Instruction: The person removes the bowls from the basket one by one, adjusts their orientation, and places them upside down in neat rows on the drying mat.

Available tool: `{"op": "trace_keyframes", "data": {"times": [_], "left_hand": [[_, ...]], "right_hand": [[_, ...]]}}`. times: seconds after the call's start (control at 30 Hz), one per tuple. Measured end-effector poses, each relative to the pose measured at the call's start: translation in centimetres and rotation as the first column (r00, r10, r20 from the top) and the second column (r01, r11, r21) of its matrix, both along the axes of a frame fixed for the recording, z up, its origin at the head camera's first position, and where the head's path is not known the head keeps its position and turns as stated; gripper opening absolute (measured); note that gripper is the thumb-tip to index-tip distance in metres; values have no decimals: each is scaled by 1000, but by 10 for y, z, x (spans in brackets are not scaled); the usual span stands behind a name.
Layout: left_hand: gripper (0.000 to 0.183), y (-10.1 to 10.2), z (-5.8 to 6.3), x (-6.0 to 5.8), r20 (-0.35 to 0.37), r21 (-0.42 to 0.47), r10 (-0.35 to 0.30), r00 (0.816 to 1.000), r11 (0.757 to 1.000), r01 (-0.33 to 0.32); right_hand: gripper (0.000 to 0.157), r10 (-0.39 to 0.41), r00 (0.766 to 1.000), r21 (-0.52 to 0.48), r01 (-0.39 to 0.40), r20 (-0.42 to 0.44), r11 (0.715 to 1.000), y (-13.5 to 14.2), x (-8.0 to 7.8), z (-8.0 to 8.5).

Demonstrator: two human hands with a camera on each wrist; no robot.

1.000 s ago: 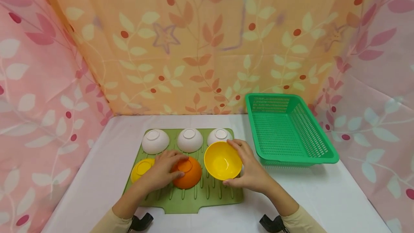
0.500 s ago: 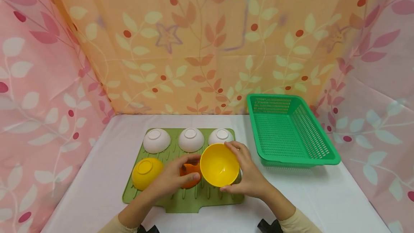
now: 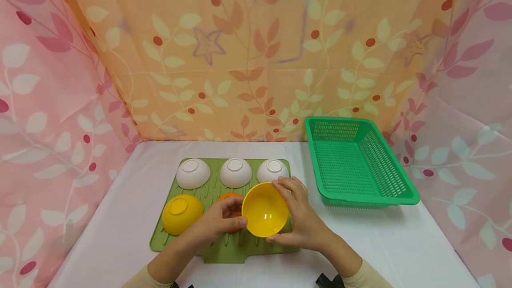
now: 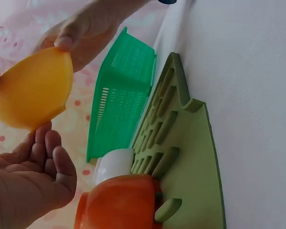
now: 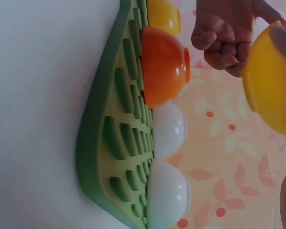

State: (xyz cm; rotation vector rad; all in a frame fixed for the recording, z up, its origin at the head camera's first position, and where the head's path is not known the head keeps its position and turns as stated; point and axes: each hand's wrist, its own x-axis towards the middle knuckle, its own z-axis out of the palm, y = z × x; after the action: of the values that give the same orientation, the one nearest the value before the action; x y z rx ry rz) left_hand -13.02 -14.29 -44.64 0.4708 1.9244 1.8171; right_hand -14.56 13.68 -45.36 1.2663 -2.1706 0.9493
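Note:
A yellow bowl (image 3: 265, 211) is held up over the green drying mat (image 3: 224, 252), its inside facing the head camera. My right hand (image 3: 306, 223) grips its right side, thumb low and fingers high on the rim. At its left rim, my left hand (image 3: 214, 221) pinches the bowl, with the thumb in front and fingertips behind, by its base in the left wrist view. Behind that hand an orange bowl (image 5: 162, 67) sits upside down on the mat, partly hidden in the head view. A second yellow bowl (image 3: 183, 221) lies upside down left of it.
Three white bowls (image 3: 194, 175) stand upside down in a row along the mat's far edge. A green basket (image 3: 368, 199) is to the right on the white tablecloth (image 3: 120, 217). Patterned cloth walls (image 3: 256, 57) enclose the back and sides.
The yellow bowl in my right hand has moved left and slightly toward me. My left hand has left the orange bowl, moved right and taken hold of the yellow bowl's left rim.

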Motion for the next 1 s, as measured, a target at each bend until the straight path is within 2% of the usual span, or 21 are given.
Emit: {"op": "trace_keyframes", "data": {"times": [0.07,0.17,0.27,0.33,0.37,0.43,0.5,0.6,0.67,0.77,0.9,1.0], "left_hand": [[56,0,1,2,-20,-9,38,999,999,-38],[58,1,3,4,-93,-61,93,991,993,-99],[61,2,5,7,-196,-137,130,972,978,-158],[63,2,5,8,-276,-185,141,951,963,-197],[64,2,5,9,-317,-204,142,938,955,-214],[66,2,5,9,-399,-233,141,906,940,-248],[68,3,4,10,-478,-245,137,868,928,-282],[72,4,4,10,-579,-269,117,807,907,-325],[74,4,4,11,-630,-281,97,771,896,-343],[77,6,4,12,-698,-312,54,714,875,-370],[78,7,4,14,-772,-328,3,635,855,-402],[78,7,4,15,-816,-313,-21,577,855,-413]], "right_hand": [[119,-20,999,17,21,-37,1000,0,0,1],[115,-77,997,11,77,0,997,1,2,6],[106,-152,978,-11,155,141,988,2,8,11],[97,-187,944,-9,197,271,980,3,11,16],[91,-191,919,-9,207,344,978,3,12,18],[80,-180,857,-11,211,483,977,4,13,21],[72,-181,785,11,217,593,976,4,13,23],[66,-198,690,61,218,696,974,2,12,23],[69,-225,646,102,222,729,970,0,13,23],[74,-248,611,133,228,752,965,-2,13,21],[82,-252,597,136,233,761,963,-2,12,20],[84,-227,589,118,218,776,969,-1,11,19]]}}
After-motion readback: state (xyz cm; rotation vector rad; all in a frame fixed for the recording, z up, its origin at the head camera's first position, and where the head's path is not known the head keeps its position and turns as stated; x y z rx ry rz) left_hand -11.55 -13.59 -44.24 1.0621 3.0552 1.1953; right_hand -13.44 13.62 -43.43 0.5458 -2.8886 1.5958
